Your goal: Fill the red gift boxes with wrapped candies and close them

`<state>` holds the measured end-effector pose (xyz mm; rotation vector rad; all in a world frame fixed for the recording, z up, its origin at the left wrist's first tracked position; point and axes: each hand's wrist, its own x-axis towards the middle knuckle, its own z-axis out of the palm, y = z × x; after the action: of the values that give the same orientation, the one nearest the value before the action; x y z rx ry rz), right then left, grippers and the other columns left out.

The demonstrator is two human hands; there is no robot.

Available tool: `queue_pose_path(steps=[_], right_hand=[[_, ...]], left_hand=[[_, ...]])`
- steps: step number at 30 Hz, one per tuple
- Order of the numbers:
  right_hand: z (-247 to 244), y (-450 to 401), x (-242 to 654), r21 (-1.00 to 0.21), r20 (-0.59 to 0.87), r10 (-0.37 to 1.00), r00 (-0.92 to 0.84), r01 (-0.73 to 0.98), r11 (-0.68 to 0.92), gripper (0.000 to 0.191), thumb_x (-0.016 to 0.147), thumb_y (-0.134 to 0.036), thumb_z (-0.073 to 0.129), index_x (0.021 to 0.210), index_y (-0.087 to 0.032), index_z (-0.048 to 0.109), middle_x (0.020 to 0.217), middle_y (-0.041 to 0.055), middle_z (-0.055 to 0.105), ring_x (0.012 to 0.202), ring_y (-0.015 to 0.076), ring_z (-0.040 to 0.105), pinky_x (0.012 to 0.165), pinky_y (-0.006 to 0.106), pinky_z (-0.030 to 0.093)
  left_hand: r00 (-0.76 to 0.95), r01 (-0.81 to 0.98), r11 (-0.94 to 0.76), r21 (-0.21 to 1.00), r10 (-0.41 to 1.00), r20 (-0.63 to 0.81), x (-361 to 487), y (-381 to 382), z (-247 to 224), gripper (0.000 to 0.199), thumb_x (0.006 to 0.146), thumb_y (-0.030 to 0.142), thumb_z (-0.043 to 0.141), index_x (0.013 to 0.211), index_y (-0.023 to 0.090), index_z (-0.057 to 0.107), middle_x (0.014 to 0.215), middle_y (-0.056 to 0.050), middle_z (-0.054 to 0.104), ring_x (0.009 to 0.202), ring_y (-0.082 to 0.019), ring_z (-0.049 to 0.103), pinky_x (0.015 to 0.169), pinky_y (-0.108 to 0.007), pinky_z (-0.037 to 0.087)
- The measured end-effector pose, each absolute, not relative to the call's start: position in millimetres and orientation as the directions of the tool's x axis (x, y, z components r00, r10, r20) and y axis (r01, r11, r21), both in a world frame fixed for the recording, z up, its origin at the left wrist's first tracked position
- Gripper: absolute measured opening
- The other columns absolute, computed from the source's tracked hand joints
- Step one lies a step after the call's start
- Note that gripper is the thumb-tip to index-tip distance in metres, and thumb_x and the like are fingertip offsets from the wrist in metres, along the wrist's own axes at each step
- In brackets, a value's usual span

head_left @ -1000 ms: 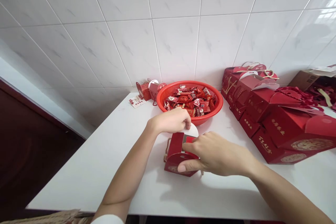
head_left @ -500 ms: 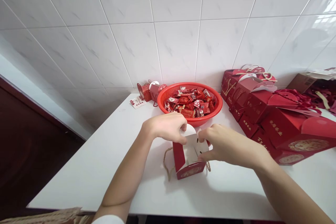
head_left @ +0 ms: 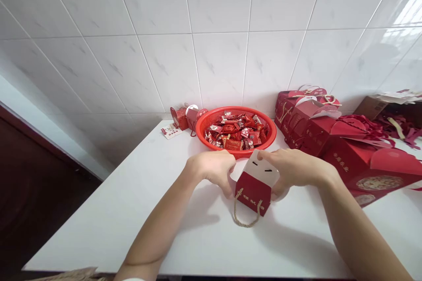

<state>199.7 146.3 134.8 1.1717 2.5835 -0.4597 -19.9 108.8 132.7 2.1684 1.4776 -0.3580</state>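
A small red gift box stands on the white table in front of me, turned so that gold lettering and a twisted rope handle face me. Its white-lined flap with two dark slots stands up at the back. My right hand grips the box's right side, its thumb at the top of the flap. At the left side is my left hand, fingers curled and thumb against the box's edge; its exact contact is partly hidden. Just behind sits a red plastic basket filled with wrapped candies.
Several larger red gift boxes are stacked at the right. Beyond them lies an open cardboard box with dark red pieces. Two small red boxes and a printed card lie by the tiled wall.
The gift box has been turned, so a lettered side with its rope handle now faces me. Its flap shows upright, and both hands have shifted slightly to the right with it.
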Motion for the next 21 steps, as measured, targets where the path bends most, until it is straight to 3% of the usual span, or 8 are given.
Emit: queue_pose_path(steps=[3,6,9,12,14,17,21], right_hand=[[138.7,156.9,203.1,-0.323,-0.431,0.601,-0.673,0.737,0.594,0.085,0.056,-0.052,0.085,0.128,-0.022,0.051,0.104,0.0067,0.065,0.088,0.0269,0.064,0.063,0.028,0.043],[139.3,159.7,202.6,-0.367,-0.439,0.563,-0.7,0.712,0.598,0.088,0.055,-0.053,0.087,0.129,-0.02,0.052,0.108,0.0086,0.063,0.09,0.0265,0.064,0.066,0.027,0.044],[136.3,155.2,198.7,-0.368,-0.408,0.545,-0.732,0.678,0.636,0.085,0.055,-0.054,0.087,0.127,-0.02,0.055,0.103,0.0084,0.065,0.09,0.0271,0.063,0.067,0.028,0.043],[134.4,150.0,196.6,-0.377,-0.376,0.541,-0.753,0.657,0.652,0.077,0.057,-0.055,0.086,0.12,-0.02,0.06,0.092,0.0063,0.065,0.083,0.0266,0.062,0.064,0.028,0.042],[135.0,149.2,198.3,-0.397,-0.365,0.542,-0.757,0.653,0.645,0.073,0.059,-0.055,0.085,0.118,-0.02,0.06,0.088,0.0053,0.065,0.08,0.0257,0.062,0.063,0.028,0.041],[137.1,151.6,204.5,-0.405,-0.329,0.555,-0.764,0.645,0.649,0.064,0.063,-0.05,0.082,0.116,-0.021,0.061,0.092,0.0053,0.066,0.083,0.0251,0.062,0.064,0.029,0.041],[137.8,152.7,208.8,-0.241,-0.323,0.663,-0.675,0.736,0.632,0.048,0.065,-0.046,0.08,0.103,-0.02,0.063,0.083,0.0046,0.066,0.08,0.0259,0.061,0.061,0.029,0.038]], left_hand=[[0.386,0.92,-0.296,0.258,0.805,-0.451,-19.7,106.9,135.6,0.022,0.066,0.039,0.067,0.07,0.019,0.058,0.074,-0.003,0.064,0.061,-0.018,0.054,0.048,-0.029,0.031],[0.421,0.897,-0.336,0.286,0.848,-0.323,-23.2,102.6,140.0,0.012,0.073,0.03,0.061,0.072,0.019,0.064,0.078,-0.005,0.067,0.071,-0.02,0.059,0.056,-0.028,0.037],[0.404,0.898,-0.346,0.27,0.893,-0.199,-20.1,98.9,141.4,0.027,0.085,0.033,0.05,0.067,0.018,0.063,0.078,-0.008,0.066,0.073,-0.021,0.059,0.061,-0.03,0.037],[0.386,0.906,-0.346,0.242,0.912,-0.14,-10.6,97.6,140.0,0.045,0.093,0.047,0.042,0.066,0.017,0.062,0.082,-0.009,0.063,0.076,-0.022,0.058,0.06,-0.03,0.035],[0.417,0.894,-0.368,0.256,0.893,-0.171,-6.1,97.3,139.4,0.045,0.089,0.058,0.051,0.078,0.017,0.066,0.089,-0.008,0.062,0.082,-0.023,0.059,0.061,-0.029,0.035],[0.429,0.893,-0.343,0.29,0.845,-0.319,-6.5,95.8,140.2,0.053,0.071,0.065,0.07,0.098,0.018,0.066,0.095,-0.006,0.063,0.088,-0.024,0.06,0.06,-0.027,0.037],[0.375,0.923,-0.276,0.269,0.804,-0.461,-9.5,93.3,139.3,0.058,0.058,0.057,0.081,0.099,0.019,0.065,0.098,-0.006,0.064,0.085,-0.024,0.06,0.056,-0.026,0.037]])
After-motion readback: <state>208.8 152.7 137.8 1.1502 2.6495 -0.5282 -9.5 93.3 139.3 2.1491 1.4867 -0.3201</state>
